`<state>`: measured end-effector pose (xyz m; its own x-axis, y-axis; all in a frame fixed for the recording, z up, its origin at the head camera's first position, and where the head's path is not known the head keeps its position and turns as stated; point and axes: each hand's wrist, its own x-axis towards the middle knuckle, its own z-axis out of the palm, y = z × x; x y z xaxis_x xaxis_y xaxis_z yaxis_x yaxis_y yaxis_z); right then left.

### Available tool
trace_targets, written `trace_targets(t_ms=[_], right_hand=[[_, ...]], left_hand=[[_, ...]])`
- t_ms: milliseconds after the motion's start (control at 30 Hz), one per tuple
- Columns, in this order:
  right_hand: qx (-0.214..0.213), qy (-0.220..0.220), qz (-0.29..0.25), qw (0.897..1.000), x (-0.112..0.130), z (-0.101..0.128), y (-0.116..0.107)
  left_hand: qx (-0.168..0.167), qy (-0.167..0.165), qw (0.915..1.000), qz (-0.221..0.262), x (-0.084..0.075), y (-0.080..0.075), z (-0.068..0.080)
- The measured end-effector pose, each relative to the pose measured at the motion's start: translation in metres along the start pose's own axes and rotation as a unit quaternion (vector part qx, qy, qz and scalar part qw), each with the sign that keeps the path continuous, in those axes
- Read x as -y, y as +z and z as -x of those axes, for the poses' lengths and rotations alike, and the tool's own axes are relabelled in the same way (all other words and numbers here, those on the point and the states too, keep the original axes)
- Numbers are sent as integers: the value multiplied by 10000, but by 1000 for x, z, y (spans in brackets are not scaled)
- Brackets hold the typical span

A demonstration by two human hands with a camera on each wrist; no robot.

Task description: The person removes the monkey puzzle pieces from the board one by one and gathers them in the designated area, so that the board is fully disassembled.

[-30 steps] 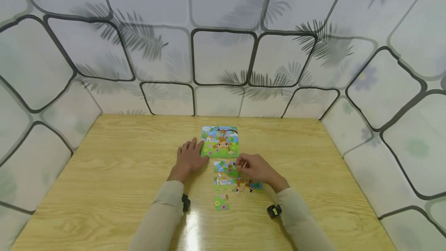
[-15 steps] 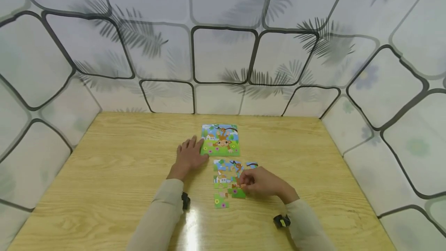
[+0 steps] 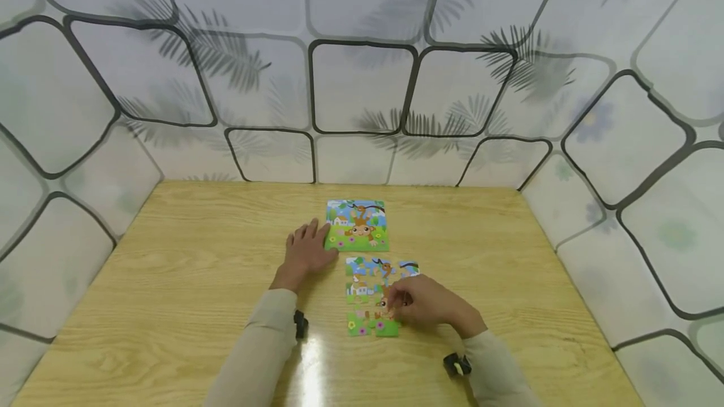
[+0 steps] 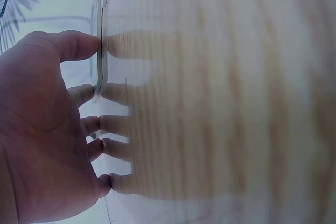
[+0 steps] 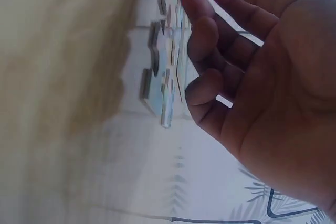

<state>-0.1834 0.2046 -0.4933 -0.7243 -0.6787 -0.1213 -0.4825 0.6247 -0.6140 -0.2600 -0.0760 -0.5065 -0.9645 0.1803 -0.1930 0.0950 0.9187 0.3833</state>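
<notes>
A puzzle (image 3: 357,289) of a cartoon monkey lies on the wooden table, its pieces set in rows with gaps between some of them. My right hand (image 3: 427,300) is over its right side, thumb and forefinger pinching a green puzzle piece (image 3: 387,329) with a pink flower at the bottom row. That hand hides the pieces beneath it. In the right wrist view the other fingers (image 5: 205,85) are curled, with piece edges (image 5: 154,90) beside them. My left hand (image 3: 308,250) lies spread, thumb and forefinger at the left edge of the picture card (image 3: 357,226), which shows the whole monkey scene.
Pale patterned cloth walls (image 3: 362,86) stand at the back and both sides of the wooden table (image 3: 198,256). A small black device (image 3: 457,364) sits at the right wrist, another black device (image 3: 300,325) at the left wrist.
My right hand has brought the green flower piece from the top of the puzzle down to the bottom row, beside the lower left piece. The left hand has stayed by the card.
</notes>
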Motion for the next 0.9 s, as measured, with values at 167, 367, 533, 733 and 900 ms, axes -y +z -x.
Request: trace_targets(t_ms=[167,367,533,733,900], right_hand=[[-279,230,103,9993,0,-12,-14],[-895,734,132,9932,-11,-38,-26],[-1187,1210,317,9850,-19,-60,-32],[-1176,1424,351,9822,-29,-79,-33],[-1120,1521,208,9818,-34,-90,-32]], left_hand=[[-7,-9,10000,69,1,0,1],[36,5,10000,74,3,4,1],[53,12,10000,-18,3,3,0],[-42,37,10000,9,1,-1,1],[-82,73,9999,-23,1,0,0]])
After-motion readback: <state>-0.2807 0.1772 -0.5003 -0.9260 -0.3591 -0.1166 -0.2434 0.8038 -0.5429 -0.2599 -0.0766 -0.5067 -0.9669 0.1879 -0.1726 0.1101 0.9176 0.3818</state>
